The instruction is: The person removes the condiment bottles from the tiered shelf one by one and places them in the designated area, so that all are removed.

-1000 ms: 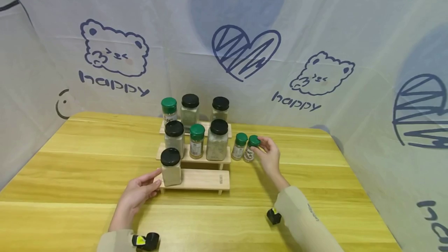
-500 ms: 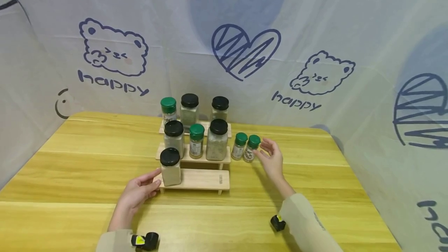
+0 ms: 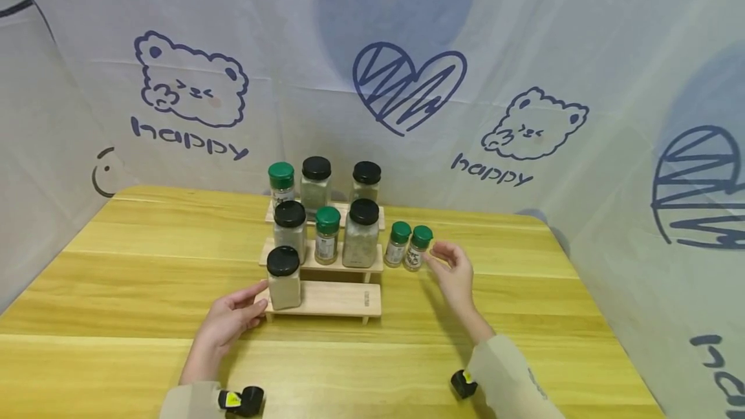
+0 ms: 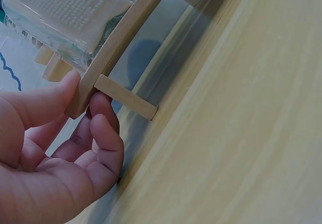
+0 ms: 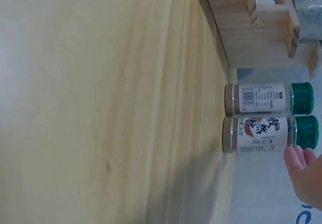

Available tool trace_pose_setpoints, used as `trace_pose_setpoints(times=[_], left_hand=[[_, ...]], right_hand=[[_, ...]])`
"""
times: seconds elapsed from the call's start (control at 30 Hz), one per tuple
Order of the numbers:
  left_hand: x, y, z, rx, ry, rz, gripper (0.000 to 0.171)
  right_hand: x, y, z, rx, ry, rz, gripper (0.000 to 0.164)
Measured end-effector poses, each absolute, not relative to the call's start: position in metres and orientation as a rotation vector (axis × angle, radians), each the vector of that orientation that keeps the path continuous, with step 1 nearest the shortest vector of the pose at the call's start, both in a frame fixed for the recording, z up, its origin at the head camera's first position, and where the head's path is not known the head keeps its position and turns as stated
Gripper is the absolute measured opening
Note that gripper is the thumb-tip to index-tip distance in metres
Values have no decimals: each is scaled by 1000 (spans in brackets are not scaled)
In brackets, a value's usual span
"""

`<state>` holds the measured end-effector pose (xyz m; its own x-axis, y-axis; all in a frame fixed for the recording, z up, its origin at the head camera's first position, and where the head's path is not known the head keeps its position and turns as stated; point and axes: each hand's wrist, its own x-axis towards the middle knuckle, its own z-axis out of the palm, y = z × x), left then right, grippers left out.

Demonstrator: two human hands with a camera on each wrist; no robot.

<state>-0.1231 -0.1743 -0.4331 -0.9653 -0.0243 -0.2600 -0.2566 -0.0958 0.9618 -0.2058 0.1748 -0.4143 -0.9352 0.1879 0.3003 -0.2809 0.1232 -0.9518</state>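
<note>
- I see the left hand [image 3: 231,320] pinching the wooden rack [image 3: 336,297].
- The right hand [image 3: 456,277], released, curves loosely beside a green-capped jar [image 3: 414,256].
- Whether they touch is unclear.

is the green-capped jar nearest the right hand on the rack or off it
Off: the jar stands upright on the table, beside the rack.

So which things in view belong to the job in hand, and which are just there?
Seemingly part of the job:
wooden rack, pinched by the left hand
seven jars on it
two green-capped jars beside it, right hand near the outer one

Just there:
printed cloth
table
wrist cameras
</note>
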Motion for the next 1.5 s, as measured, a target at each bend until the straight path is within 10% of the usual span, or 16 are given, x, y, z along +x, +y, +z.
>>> trace_pose_setpoints(times=[1.5], left_hand=[[-123,-175,-432,-311,1957,2229,44]], right_hand=[[-156,110,-417,422,-2071,2048,14]])
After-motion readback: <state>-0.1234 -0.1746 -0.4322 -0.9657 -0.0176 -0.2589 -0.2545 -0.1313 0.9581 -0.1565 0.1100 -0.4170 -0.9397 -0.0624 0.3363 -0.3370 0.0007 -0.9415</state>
